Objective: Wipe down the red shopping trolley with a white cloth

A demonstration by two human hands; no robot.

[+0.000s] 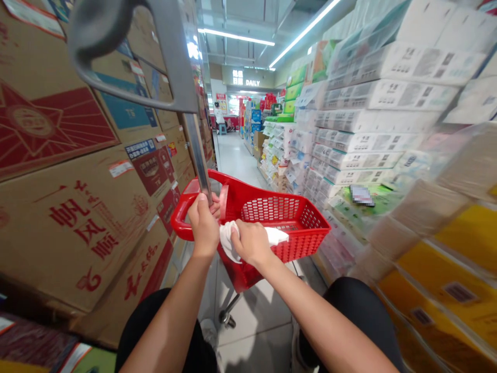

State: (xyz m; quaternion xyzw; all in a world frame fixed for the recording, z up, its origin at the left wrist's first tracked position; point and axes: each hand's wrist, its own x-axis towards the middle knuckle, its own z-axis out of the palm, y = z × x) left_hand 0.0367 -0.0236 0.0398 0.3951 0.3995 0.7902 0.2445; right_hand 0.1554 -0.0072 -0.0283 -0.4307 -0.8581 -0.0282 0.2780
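A red plastic shopping cart basket (272, 233) with perforated sides stands on a wheeled metal frame in front of me. From its near left end rises a metal pole (198, 150), topped by a grey handle (171, 62). Low on this pole, my left hand (205, 220) is closed around it. My right hand (251, 241) grips a white cloth (231, 241) and presses it against the near rim of the basket. Part of the cloth hangs over the rim, and another end pokes into the basket. The fingertips of my right hand are partly hidden.
Stacked cardboard cartons (77, 228) wall the left side closely. Plastic-wrapped white paper packs (361, 119) and yellow packs (446, 274) rise on the right. A tiled aisle (233, 150) runs ahead between them. A caster (227, 317) rests on the floor between my legs.
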